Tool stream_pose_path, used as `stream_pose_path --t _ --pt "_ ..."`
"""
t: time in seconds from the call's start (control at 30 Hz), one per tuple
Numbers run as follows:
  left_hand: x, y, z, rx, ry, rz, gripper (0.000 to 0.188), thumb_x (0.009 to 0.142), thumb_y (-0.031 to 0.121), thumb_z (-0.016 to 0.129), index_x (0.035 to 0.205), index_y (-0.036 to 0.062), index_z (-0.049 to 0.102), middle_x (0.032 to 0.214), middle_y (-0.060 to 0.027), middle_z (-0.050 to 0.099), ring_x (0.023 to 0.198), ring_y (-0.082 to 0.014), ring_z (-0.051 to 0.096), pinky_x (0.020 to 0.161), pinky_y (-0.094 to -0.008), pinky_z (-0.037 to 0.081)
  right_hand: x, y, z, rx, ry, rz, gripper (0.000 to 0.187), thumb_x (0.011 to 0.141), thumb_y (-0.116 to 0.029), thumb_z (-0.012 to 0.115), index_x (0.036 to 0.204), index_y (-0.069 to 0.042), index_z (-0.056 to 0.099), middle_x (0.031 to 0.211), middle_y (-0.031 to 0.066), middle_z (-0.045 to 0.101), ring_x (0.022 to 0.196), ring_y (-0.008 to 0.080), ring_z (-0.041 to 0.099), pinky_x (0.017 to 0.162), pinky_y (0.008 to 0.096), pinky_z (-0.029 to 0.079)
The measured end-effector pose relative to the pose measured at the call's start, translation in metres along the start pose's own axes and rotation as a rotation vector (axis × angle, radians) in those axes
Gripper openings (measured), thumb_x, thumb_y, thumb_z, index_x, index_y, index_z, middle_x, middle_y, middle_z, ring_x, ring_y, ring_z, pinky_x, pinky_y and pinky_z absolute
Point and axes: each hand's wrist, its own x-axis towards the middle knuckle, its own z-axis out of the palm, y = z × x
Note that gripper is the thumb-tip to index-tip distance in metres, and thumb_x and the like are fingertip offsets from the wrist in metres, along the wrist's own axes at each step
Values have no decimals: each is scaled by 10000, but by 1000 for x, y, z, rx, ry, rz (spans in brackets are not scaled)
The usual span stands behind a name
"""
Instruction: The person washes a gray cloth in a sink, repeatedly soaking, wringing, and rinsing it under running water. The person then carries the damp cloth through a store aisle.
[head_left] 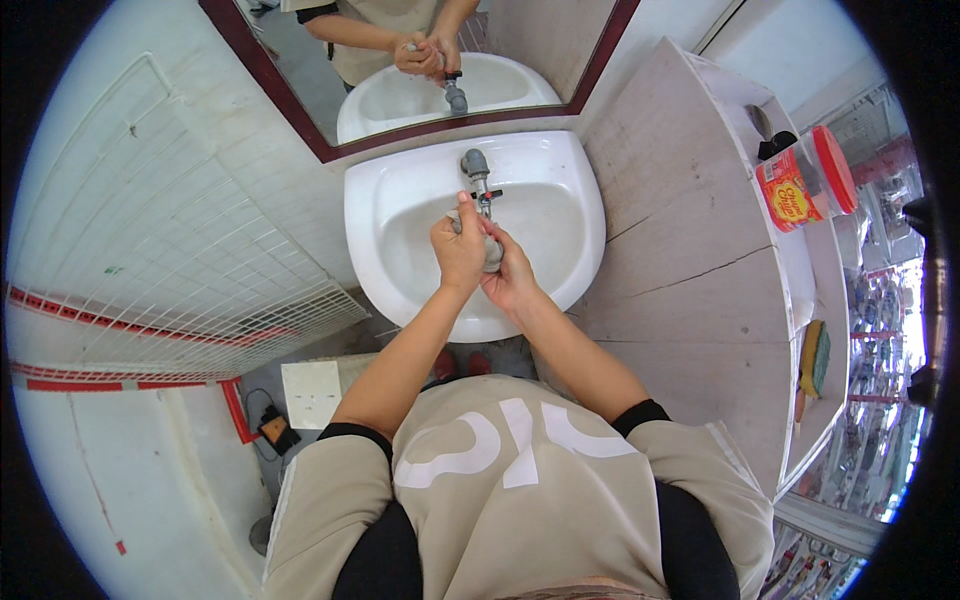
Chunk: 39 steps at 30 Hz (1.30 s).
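Note:
A wadded grey cloth [493,256] is squeezed between my two hands above the white sink [590,200], just in front of the tap [477,165]. My left hand [459,252] is closed around its upper left part, thumb pointing up. From the right, my right hand [514,272] grips the lower part, fingers curled against it. The tap is grey with a metal spout and a dark handle. My hands partly cover the spout's end and most of the cloth; whether water runs cannot be made out.
A dark-red framed mirror [400,140] hangs behind the sink. To the right, a pale wooden panel [690,270] with a shelf carries a red-lidded jar [800,185] and a sponge [815,358]. White wire mesh [190,240] leans at left, above a white box [312,394].

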Motion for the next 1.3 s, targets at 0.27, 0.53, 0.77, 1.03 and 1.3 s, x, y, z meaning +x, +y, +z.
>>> stream_pose_path --t 0.27,0.53,0.77,1.03,1.3 --pt "-10 -10 -5 4 -203 17 525 989 324 466 538 56 446 531 -29 478 506 -106 442 512 -278 361 16 -14 -8 -186 13 222 100 910 -245 509 873 -163 554 816 -28 597 762 119 607 692 304 523" --pt "-5 -20 -11 -132 -309 -134 502 963 286 458 522 48 435 517 -34 453 505 -119 426 511 -278 348 25 -15 -3 -412 330 248 274 816 -222 540 568 -194 427 645 -27 519 564 110 498 515 275 416" --pt "0 -33 -14 -98 -363 -156 495 952 287 449 526 35 438 510 -47 444 499 -135 426 517 -284 355 48 -11 -19 -307 173 273 332 781 -185 502 493 -195 338 439 -17 381 365 145 387 388 272 343" --pt "7 -58 -26 -62 -410 -189 462 971 271 435 580 33 500 601 -42 518 576 -128 472 559 -285 378 58 -11 -41 -305 101 239 244 795 -178 534 566 -156 451 592 27 515 527 157 526 500 321 462" --pt "11 -42 -45 17 -470 -175 261 963 265 511 951 14 583 854 -24 589 768 -112 540 697 -252 442 26 -35 -22 -193 268 67 335 887 -308 570 1094 -57 493 970 125 608 926 261 603 845 417 510"
